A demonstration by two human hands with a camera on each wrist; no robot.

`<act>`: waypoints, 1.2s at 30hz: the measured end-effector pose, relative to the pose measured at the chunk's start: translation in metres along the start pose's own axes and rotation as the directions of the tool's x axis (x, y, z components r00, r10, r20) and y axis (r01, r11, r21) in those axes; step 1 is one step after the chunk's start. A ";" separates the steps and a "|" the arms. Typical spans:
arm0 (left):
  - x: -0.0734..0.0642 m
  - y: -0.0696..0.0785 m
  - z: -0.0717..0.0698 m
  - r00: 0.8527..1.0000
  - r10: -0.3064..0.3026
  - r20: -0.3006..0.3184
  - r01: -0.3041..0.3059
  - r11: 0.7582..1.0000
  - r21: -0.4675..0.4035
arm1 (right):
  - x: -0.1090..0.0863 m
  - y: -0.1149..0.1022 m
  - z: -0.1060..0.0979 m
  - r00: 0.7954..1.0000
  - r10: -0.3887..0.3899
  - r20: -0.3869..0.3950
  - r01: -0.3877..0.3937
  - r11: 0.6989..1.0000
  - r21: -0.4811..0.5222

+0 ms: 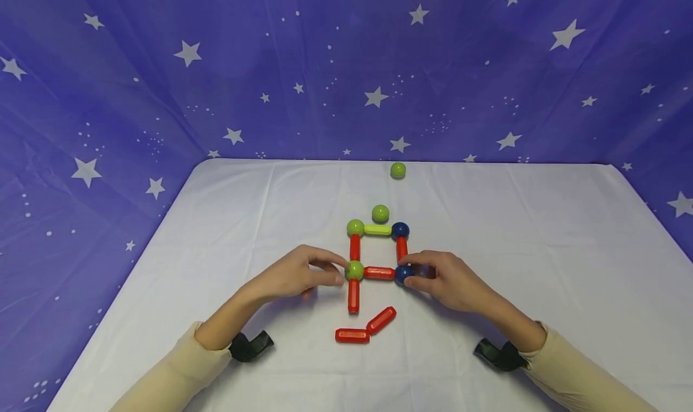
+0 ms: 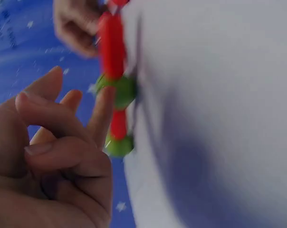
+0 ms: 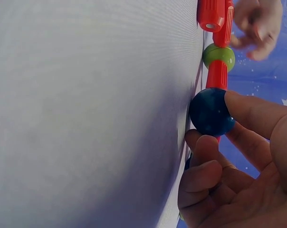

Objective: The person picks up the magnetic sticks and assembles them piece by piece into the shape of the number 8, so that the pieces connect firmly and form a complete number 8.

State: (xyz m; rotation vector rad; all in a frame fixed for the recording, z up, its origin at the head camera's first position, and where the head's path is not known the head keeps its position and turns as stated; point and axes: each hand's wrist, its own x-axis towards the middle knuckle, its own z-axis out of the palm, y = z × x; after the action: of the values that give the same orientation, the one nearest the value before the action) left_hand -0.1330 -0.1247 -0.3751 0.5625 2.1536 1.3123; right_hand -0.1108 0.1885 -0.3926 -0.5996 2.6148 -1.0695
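Observation:
Red rods, a yellow-green rod (image 1: 378, 230) and balls join into a square on the white table. My right hand (image 1: 446, 278) pinches the near-right blue ball (image 3: 210, 112) between thumb and fingers. At the near-left green ball (image 1: 354, 270), my left hand (image 1: 303, 272) has a fingertip right at its side, the other fingers loosely bent and holding nothing. A red rod (image 1: 379, 273) links these two balls. Another red rod (image 1: 354, 296) sticks out toward me from the green one. The far corners are a green ball (image 1: 355, 228) and a blue ball (image 1: 400, 230).
Two loose red rods, one angled (image 1: 381, 320) and one lying crosswise (image 1: 352, 336), lie in front of the square. Behind it sits a loose green ball (image 1: 381, 213), with another green ball (image 1: 397, 171) near the table's far edge. A starry purple cloth (image 1: 325, 69) hangs around the table.

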 end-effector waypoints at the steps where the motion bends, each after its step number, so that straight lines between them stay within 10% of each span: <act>1: 0.002 0.002 -0.005 0.999 0.003 -0.037 -0.003 1.000 0.003 | 0.000 0.000 0.000 1.000 0.000 0.000 0.000 1.000 0.000; 8: 0.050 0.014 -0.019 0.970 0.045 -0.241 -0.048 0.999 -0.008 | 0.001 -0.001 0.000 1.000 0.005 0.003 -0.005 1.000 0.001; 17: 0.120 0.013 -0.014 0.959 0.040 -0.280 -0.025 0.998 0.056 | 0.001 0.000 0.000 1.000 -0.008 -0.001 0.008 1.000 0.008; 36: 0.142 0.008 -0.013 0.968 0.008 -0.250 0.043 0.979 0.199 | 0.001 0.000 0.001 1.000 0.009 0.000 -0.009 1.000 0.008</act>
State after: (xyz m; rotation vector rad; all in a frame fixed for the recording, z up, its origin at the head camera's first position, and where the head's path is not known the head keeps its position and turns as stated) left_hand -0.2487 -0.0440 -0.3967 0.4762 2.5133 1.2157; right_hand -0.1118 0.1876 -0.3935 -0.5863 2.6091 -1.0767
